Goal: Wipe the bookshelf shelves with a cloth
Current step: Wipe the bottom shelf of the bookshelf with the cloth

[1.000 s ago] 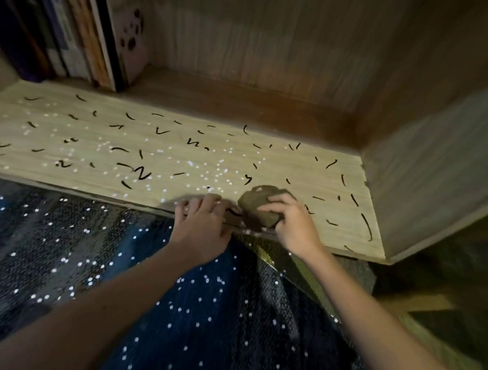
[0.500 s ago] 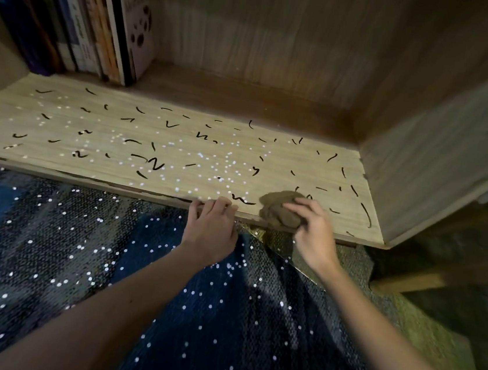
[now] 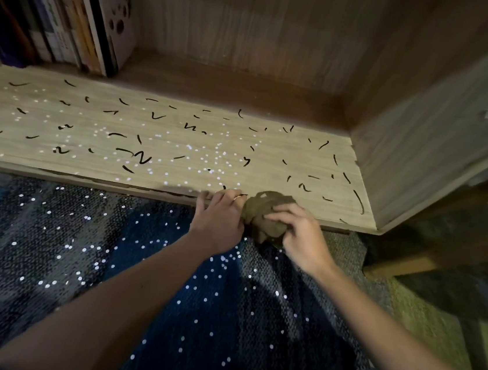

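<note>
Cloth point(image 3: 263, 217) dragged to shelf point(image 3: 163, 133) edge | 1 cloth | right hand point(image 3: 302, 237) gripping

Both forearms reach forward. Left hand point(image 3: 217, 217) lies palm-down, fingers loosely extended; right hand point(image 3: 302, 237), just beside it, grips a bunched cloth point(image 3: 260, 208).

Books point(image 3: 82, 14) partly beyond top edge

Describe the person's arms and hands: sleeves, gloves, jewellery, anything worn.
No gloves on either of the hands. The left hand shows a thin pale glint on one finger, possibly a ring, too small to be sure. The right hand shows no jewellery. The left forearm and right forearm are uncovered: no sleeve, watch or bracelet in view.
</note>
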`<state>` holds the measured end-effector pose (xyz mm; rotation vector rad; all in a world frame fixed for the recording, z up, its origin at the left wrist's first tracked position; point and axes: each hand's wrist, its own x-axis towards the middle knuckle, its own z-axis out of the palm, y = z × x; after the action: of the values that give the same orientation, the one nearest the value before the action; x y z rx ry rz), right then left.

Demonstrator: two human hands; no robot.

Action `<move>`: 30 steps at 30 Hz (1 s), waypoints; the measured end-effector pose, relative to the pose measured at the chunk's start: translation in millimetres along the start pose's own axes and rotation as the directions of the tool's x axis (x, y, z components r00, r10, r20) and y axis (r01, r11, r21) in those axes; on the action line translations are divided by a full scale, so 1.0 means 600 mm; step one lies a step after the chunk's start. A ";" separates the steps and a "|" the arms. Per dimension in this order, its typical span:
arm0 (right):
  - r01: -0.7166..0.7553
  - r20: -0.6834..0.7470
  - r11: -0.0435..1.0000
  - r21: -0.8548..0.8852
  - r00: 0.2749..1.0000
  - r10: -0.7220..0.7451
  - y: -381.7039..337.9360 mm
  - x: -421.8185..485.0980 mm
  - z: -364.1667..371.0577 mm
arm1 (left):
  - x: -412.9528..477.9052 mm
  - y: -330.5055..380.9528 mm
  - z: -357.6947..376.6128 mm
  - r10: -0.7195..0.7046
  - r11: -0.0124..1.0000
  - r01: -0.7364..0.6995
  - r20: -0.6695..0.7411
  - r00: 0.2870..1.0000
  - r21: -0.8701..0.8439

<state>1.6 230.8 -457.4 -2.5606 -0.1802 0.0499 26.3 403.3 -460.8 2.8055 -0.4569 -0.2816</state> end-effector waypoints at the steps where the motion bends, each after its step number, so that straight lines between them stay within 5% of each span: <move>1: -0.023 -0.062 0.997 0.069 0.998 0.028 0.001 0.001 -0.009 | 0.007 0.005 0.000 0.012 1.000 -0.012 0.003 1.000 -0.002; 4: -0.086 -0.302 0.996 0.040 0.949 0.094 0.020 0.012 -0.029 | 0.030 0.014 -0.005 0.028 1.000 -0.028 -0.007 1.000 -0.003; 9: -0.079 -0.138 0.995 -0.064 0.988 0.070 0.031 -0.055 0.034 | 0.073 0.018 -0.017 0.026 1.000 -0.026 -0.013 1.000 -0.002; 14: 0.005 -0.438 0.997 0.080 0.898 0.031 0.044 -0.046 0.011 | 0.104 0.019 -0.017 0.003 1.000 -0.003 0.011 1.000 0.005; 18: -0.056 -0.286 0.998 0.014 0.956 0.058 0.065 -0.031 0.006 | 0.111 0.030 -0.013 0.019 1.000 -0.020 0.048 0.999 0.017; 21: -0.042 -0.402 0.995 0.093 0.912 0.077 0.074 -0.036 0.009 | 0.116 0.038 -0.010 0.038 0.999 -0.039 0.041 0.998 0.025; 30: -0.071 -0.364 0.988 0.134 0.924 0.115 0.071 -0.010 -0.010 | 0.116 0.023 -0.003 0.046 0.998 -0.043 0.072 0.996 -0.038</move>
<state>1.3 191.5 -475.3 -2.4046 0.0884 -0.3757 87.7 367.9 -464.9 2.7526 -0.5241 -0.3795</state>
